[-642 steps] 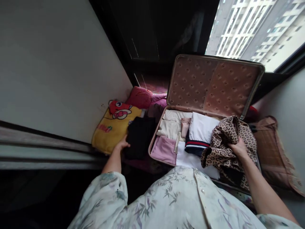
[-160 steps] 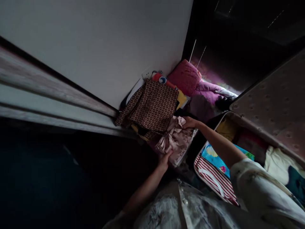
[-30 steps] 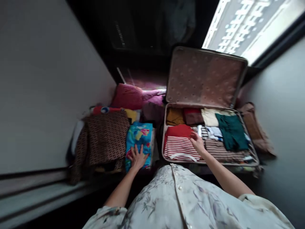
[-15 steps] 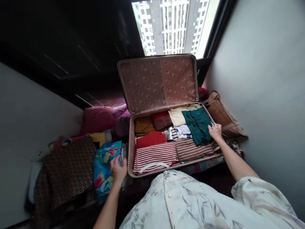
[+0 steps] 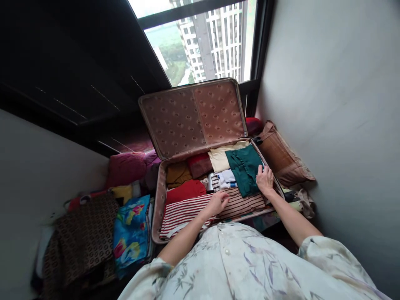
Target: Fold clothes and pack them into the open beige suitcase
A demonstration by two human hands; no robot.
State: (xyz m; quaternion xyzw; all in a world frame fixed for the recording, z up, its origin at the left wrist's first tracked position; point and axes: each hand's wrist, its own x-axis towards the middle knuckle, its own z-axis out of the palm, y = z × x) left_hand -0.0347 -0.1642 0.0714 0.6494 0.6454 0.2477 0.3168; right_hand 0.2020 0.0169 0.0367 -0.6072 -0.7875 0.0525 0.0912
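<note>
An open suitcase (image 5: 158, 200) lies before me, packed with folded clothes. My right hand (image 5: 265, 180) is closed at the right edge of a dark green folded garment (image 5: 245, 168), by the suitcase's right wall; a small bluish-white bit shows at its fingertips. My left hand (image 5: 218, 203) hovers over the front middle, fingers loosely bent and apart, nothing visible in them. Beneath it are a red-and-white striped garment (image 5: 184, 210) and a brown striped garment (image 5: 242, 203). Farther in lie white folded cloth (image 5: 227, 177), a cream garment (image 5: 218, 158) and a red garment (image 5: 187, 191).
The suitcase lid (image 5: 192, 118) stands raised against the window side. Left of the case are a blue flowered cloth (image 5: 131, 231), a brown patterned fabric (image 5: 84, 237) and a pink cushion (image 5: 126, 168). A brown cushion (image 5: 283, 154) sits between case and right wall (image 5: 337, 104).
My left hand has moved right, from the blue flowered cloth to above the striped clothes. My right hand stays at the green garment's edge. The view has shifted.
</note>
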